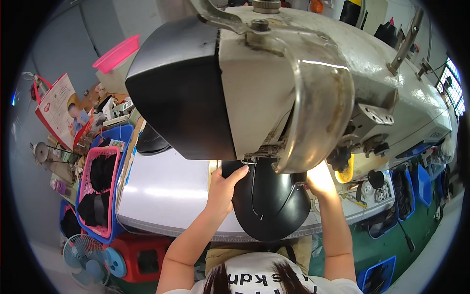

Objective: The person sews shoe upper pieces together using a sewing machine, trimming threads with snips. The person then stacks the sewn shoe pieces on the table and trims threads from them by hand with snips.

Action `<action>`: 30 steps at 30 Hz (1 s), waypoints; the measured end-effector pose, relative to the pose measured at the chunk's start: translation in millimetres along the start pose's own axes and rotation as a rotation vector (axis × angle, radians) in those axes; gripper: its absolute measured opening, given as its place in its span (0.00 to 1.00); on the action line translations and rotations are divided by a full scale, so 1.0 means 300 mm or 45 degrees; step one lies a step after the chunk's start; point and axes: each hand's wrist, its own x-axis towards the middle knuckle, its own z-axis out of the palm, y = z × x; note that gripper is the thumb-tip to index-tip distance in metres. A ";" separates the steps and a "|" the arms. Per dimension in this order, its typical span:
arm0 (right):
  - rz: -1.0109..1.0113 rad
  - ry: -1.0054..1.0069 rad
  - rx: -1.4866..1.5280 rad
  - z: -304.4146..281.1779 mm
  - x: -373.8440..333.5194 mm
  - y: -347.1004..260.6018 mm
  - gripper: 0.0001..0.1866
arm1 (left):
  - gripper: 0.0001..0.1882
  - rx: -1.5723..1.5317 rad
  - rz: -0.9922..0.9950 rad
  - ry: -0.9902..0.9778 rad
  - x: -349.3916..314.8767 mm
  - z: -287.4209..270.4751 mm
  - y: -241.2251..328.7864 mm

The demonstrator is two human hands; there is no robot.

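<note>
A smooth black leather-like piece (274, 206) with a rounded near end lies under the head of a large sewing machine (264, 88). Two slit-like lines run along its surface, with loose thread ends showing. My left hand (224, 188) grips the piece's left edge, thumb on top and fingers mostly out of sight beneath. At the right edge, my right hand (320, 183) is washed out by bright lamp light. Its fingers are hidden by the machine's clear curved guard (323, 98) and the piece. The machine head covers the needle area.
A white worktable (161, 196) with a curved front edge carries another black piece (151, 141) at left. Beside it stands a pink basket (87, 183) of black pieces in a blue crate (122, 133). Right lie bobbins (383, 193) and tools; a fan (88, 259) stands lower left.
</note>
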 end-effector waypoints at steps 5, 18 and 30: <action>-0.164 0.100 -0.441 -0.040 0.064 0.274 0.16 | 0.10 -0.053 0.018 -0.085 0.031 0.012 -0.007; -0.156 0.307 -0.786 -0.031 0.099 0.306 0.14 | 0.10 0.016 0.127 -0.093 0.039 -0.005 -0.029; -0.367 0.442 -0.967 -0.048 0.119 0.353 0.11 | 0.10 0.058 0.106 -0.091 0.044 -0.021 -0.038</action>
